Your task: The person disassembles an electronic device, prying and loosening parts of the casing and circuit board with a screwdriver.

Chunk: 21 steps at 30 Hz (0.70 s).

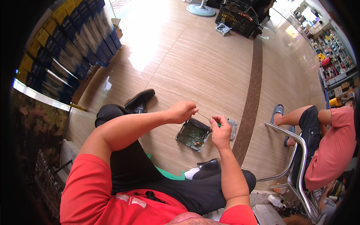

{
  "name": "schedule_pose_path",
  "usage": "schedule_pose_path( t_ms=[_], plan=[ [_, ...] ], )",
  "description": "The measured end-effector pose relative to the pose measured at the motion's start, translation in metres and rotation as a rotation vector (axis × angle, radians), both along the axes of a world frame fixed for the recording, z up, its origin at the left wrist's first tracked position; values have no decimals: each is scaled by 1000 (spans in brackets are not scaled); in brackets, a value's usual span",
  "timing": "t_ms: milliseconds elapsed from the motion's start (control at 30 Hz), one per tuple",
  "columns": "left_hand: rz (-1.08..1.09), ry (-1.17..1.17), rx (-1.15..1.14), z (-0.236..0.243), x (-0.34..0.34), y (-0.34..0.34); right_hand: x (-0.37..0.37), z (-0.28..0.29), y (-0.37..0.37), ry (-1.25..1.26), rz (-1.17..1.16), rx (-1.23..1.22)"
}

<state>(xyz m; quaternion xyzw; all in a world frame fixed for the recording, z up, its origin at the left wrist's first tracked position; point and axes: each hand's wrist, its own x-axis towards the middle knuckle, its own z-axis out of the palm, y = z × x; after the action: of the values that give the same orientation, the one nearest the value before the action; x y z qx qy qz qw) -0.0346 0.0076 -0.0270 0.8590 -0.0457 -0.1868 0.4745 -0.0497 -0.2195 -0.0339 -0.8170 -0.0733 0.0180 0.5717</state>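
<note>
My left hand (183, 111) is closed, its fingertips pinching one end of a thin strand or rod. My right hand (220, 131) grips a small green object (219, 125), possibly a handle, with the thin length running toward the left fingers; whether they are one piece I cannot tell. Just below my hands, an opened electronic unit (193, 135) with an exposed circuit board lies on the floor. A silver metal plate (233, 131) lies just right of it, partly behind my right hand.
Packaged stock (71, 45) stands upper left. Black crates (238, 24) and a round-based stand (200, 10) are at the back. Another person (326, 150) sits on a metal-framed chair (302, 157) at right. My legs and a green plastic piece (168, 174) are below the unit.
</note>
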Motion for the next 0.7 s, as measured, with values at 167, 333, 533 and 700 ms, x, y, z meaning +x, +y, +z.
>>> schedule_pose_path(
  t_ms=[167, 333, 533, 700],
  plan=[
    [-10, 16, -18, 0, -1, -1, 0, 1, 0, 70, 0, 23],
    [-19, 2, -1, 0, -2, 0, 1, -1, 0, 71, -9, -2],
    [-4, 12, 14, -1, -1, -2, 0, 3, 0, 45, 12, -7],
    [14, -11, 42, -7, 0, -3, 3, -3, -3, 71, 0, 3]
  ],
)
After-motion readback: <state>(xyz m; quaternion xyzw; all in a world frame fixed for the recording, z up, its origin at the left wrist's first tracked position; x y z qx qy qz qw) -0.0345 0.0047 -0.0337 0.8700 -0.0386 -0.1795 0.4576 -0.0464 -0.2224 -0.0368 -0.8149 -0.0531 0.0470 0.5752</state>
